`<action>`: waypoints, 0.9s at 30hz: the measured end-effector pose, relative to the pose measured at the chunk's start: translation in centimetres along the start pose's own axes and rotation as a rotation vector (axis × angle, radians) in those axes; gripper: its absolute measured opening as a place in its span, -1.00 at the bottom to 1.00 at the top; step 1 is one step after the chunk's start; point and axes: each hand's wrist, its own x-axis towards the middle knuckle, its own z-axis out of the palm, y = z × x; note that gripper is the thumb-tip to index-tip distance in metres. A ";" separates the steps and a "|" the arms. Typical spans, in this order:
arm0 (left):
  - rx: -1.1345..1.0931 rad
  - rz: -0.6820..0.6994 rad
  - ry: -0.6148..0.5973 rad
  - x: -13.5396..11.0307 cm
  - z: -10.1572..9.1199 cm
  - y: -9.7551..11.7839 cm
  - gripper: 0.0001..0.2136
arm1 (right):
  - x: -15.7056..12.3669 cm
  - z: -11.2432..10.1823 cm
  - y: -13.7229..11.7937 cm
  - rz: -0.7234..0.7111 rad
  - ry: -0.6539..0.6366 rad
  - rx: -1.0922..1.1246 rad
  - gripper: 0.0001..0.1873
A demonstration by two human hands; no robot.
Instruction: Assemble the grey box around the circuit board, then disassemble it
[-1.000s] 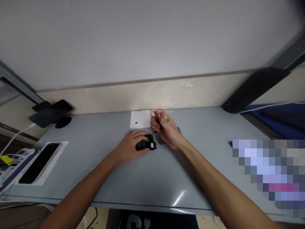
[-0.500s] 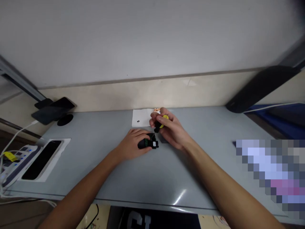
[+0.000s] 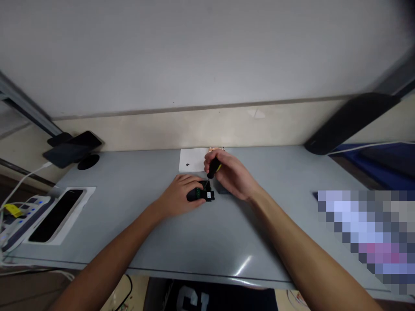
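My left hand [image 3: 180,196] is closed around an opened black computer mouse [image 3: 192,195], pinning it to the grey table. A green circuit board and a white label show on the mouse. In my right hand [image 3: 231,172] is a black-and-yellow screwdriver [image 3: 213,167], gripped by its handle and tilted. Its thin shaft points down into the mouse, but whether the tip touches a screw is too small to tell. Behind the hands lies a white sheet of paper [image 3: 194,160] with several tiny dark pieces, perhaps screws. A dark flat piece [image 3: 222,188] is partly hidden under my right hand.
On the left are a phone [image 3: 56,216] on white paper, a power strip [image 3: 27,220] with cables, and a dark device on a stand [image 3: 74,149]. A tall dark cylinder [image 3: 352,123] leans at the right, near a blurred-out item [image 3: 363,233]. The wall closes off the back.
My right hand has rolled the screwdriver's handle in its fingers, so less yellow shows and the handle sits slightly further left. My left hand stays on the mouse.
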 end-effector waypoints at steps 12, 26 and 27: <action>-0.006 -0.005 0.013 0.1 0.2 0.0 -0.79 | 0.1 1.1 0.8 -0.061 0.092 -0.064 -0.59; -0.027 -0.032 0.003 0.1 0.1 0.3 -0.76 | 0.2 0.1 0.5 -0.037 0.095 0.086 -0.63; -0.022 -0.022 0.003 0.1 0.1 0.2 -0.78 | 0.3 0.2 0.5 -0.034 0.094 0.101 -0.64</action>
